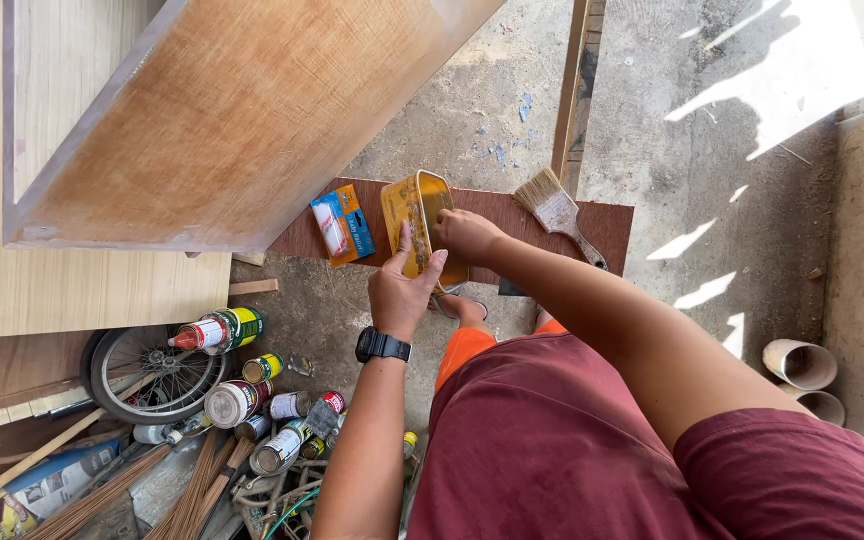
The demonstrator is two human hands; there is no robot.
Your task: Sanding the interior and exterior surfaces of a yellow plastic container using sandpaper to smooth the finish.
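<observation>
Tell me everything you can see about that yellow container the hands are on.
The yellow container is a small rectangular tub with rounded corners, plastic by the look, open at the top and smeared inside with brownish residue. It sits tilted on a dark reddish-brown board on the concrete floor. The left hand grips its near edge; the right hand reaches into it from the side. An orange-and-blue packet lies just left, a paintbrush to the right.

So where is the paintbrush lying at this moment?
In the head view the paintbrush lies on the dark brown board, right of the yellow tub and just beyond the right hand, untouched.
</observation>
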